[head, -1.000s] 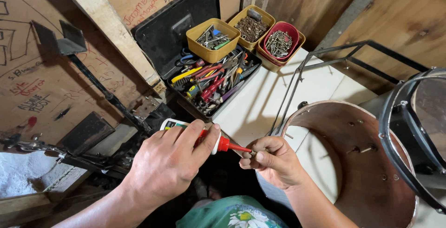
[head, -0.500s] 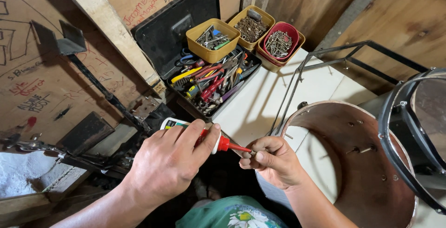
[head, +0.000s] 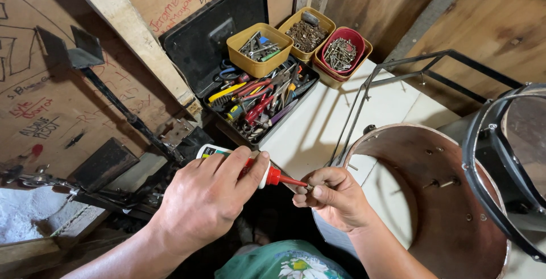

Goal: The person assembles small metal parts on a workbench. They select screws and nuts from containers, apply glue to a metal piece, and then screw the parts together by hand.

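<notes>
Two hands meet low in the centre of the view, above a dark gap at the near edge of the white worktop (head: 318,125). Left hand (head: 207,196): fingers clenched around a small white glue bottle (head: 242,159) with a red nozzle, held nearly level, nozzle pointing right. Right hand (head: 333,193): fingers pinched shut on a small part at the nozzle tip; the part is too small to identify. Nozzle tip and pinched fingertips touch.

Just right of the right hand stands a brown drum shell (head: 449,199), open end up, with screws showing through its inner wall. A black hoop (head: 483,165) leans at the far right edge. A black wire frame (head: 398,68) rests on the worktop behind the shell.

Behind the hands, an open black toolbox (head: 256,100) holds pliers and screwdrivers with coloured handles. Beside it sit a yellow tub (head: 259,48) of bits, a second yellow tub (head: 307,31) of rusty screws, and a red tub (head: 341,51) of bright screws. Scribbled wooden boards (head: 51,85) fill the left.
</notes>
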